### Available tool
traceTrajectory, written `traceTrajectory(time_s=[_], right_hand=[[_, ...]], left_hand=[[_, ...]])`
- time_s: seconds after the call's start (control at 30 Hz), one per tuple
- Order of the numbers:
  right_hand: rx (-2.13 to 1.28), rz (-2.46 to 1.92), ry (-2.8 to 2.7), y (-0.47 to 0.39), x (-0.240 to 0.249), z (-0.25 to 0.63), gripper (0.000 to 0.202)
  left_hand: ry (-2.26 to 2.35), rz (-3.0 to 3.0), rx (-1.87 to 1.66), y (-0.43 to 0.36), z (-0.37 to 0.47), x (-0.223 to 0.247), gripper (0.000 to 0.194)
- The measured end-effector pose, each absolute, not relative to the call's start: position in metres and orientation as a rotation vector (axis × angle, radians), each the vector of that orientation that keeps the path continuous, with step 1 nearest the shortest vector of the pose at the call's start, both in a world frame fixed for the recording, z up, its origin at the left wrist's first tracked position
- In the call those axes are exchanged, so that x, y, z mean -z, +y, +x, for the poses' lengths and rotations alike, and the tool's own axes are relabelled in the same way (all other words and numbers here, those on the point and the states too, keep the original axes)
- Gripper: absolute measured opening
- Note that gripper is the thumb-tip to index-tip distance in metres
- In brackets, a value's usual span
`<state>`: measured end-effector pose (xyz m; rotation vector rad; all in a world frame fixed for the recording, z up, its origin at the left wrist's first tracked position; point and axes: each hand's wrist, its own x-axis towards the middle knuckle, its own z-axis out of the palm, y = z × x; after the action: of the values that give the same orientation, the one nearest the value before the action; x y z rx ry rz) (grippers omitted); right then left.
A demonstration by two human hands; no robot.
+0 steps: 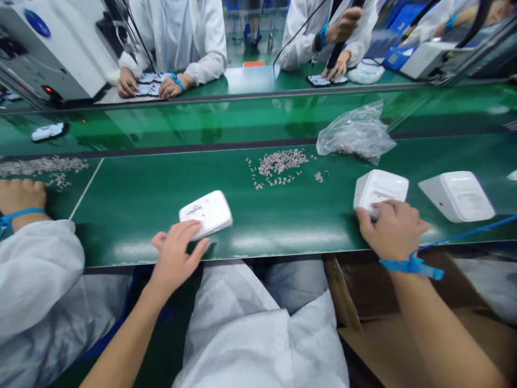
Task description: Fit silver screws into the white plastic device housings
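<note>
My left hand [180, 256] rests its fingertips at the near edge of a white plastic housing [212, 212], with thumb and fingers apart. That housing lies on the green bench and has small metallic bits or markings on its upper face. On the right, my right hand [391, 229] is closed around the near side of a second white housing [383, 185], which stands taller with a sloped face. Its fingers partly cover that face. A blue wrist strap [412, 265] circles my right wrist. Farther right sits a third, wedge-shaped white housing [464, 195], touched by neither hand.
Small metal parts [283, 163] lie in a loose pile mid-bench, beside a clear plastic bag [355, 134]. Another person's hand [22, 196] is at far left near more metal parts [48, 166]. Co-workers sit across the raised ledge [250, 99]. A cardboard box [404, 334] stands below right.
</note>
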<state>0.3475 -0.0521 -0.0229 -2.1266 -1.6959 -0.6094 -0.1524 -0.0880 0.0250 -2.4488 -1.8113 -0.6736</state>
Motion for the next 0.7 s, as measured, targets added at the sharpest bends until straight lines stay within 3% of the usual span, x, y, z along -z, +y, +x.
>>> traceTrajectory(time_s=[0.13, 0.23, 0.37, 0.5, 0.7], right_hand=[[0.464, -1.900, -2.027, -0.068, 0.004, 0.282, 0.038], [0.190, -1.662, -2.153, -0.077, -0.020, 0.230, 0.037], [-0.137, -1.346, -2.003, -0.047, -0.052, 0.217, 0.025], [0.064, -1.750, -1.731, 0.028, -0.056, 0.267, 0.017], [-0.097, -2.079, -1.717, 0.084, -0.023, 0.301, 0.013]], left_hand=[[-1.982, -2.092, 0.667, -0.068, -0.204, -0.027, 0.026], [-1.902, -1.950, 0.790, -0.051, -0.188, -0.032, 0.028], [-1.284, -2.613, 0.898, -0.040, -0.103, -0.032, 0.022], [-0.707, -2.958, 0.902, -0.028, -0.028, -0.020, 0.027], [-0.781, -2.769, 1.178, -0.008, -0.016, -0.010, 0.022]])
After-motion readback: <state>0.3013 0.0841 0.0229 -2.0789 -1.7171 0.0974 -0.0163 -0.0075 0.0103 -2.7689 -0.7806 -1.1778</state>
